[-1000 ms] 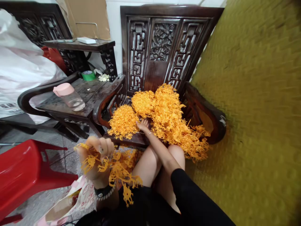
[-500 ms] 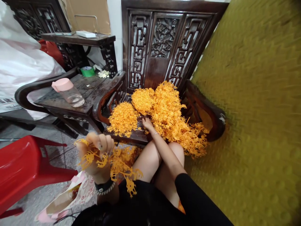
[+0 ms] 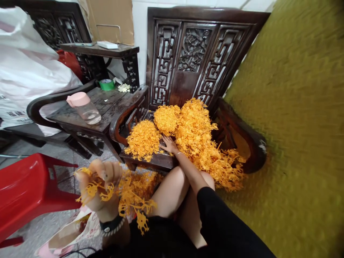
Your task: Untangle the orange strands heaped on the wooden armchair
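My left hand (image 3: 103, 181) is raised at the lower left, fingers curled round a branching sprue of orange plastic parts (image 3: 139, 208) that dangles to the right. My right hand (image 3: 169, 144) lies on the chair seat (image 3: 153, 161), fingers spread and holding nothing. Just left of it is a heap of small loose orange pieces (image 3: 143, 139). Behind its fingertips sits a rounder orange pile (image 3: 166, 120). A tall tangled mound of orange sprues (image 3: 197, 132) rises to its right and spills over the seat's front edge. The small pieces' exact shape is hard to make out.
A red plastic stool (image 3: 24, 193) stands at the left. On the dark side table (image 3: 67, 116) are a pink-lidded bottle (image 3: 86, 107) and green tape (image 3: 106, 84). A white sack (image 3: 34, 68) leans beyond. More orange parts (image 3: 139, 181) lie below the seat; a yellow-green textured surface (image 3: 295, 125) fills the right.
My right hand has opened out, its fingers spreading on the seat toward the left heap. My left hand still holds the sprue, a little farther left and lower in view. The camera view has shifted slightly.
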Available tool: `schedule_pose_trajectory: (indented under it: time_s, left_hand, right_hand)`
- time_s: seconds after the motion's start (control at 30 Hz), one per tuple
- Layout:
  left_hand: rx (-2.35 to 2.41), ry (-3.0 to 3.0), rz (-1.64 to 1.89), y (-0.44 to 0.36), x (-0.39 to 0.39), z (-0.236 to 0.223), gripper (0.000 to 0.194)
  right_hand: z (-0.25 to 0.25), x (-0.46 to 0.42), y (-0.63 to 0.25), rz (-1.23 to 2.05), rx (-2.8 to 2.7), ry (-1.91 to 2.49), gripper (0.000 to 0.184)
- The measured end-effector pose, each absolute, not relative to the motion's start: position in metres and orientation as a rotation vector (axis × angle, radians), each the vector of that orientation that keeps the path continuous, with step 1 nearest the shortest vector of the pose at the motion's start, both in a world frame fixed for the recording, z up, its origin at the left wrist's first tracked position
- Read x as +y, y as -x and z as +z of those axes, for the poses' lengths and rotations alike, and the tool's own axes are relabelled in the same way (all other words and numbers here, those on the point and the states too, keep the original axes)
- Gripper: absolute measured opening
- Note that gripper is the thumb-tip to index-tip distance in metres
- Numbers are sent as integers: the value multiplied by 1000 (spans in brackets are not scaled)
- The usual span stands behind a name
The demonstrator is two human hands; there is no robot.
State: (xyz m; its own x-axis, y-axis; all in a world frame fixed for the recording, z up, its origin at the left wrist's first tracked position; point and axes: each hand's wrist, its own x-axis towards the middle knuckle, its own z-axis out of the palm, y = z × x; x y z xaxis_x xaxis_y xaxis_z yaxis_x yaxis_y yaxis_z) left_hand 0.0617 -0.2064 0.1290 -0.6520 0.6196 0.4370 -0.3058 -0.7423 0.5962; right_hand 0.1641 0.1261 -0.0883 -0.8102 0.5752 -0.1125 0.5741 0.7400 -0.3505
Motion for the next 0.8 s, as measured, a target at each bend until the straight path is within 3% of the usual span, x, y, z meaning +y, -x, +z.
schedule_pose_trajectory:
  time_s: [0.23, 0.53, 0.8]
  left_hand:
    - [708, -715, 2370, -59, -197, 126, 53]
    - [612, -864, 2289, -59, -188, 123, 52]
    - [709, -752, 2330, -60, -186, 120, 53]
  right_hand:
    - [-89, 129, -169, 704, -3021, 579, 53]
    - [-76, 112, -198, 920, -3071, 322, 43]
    - [-84, 119, -193, 983, -3081, 373, 35]
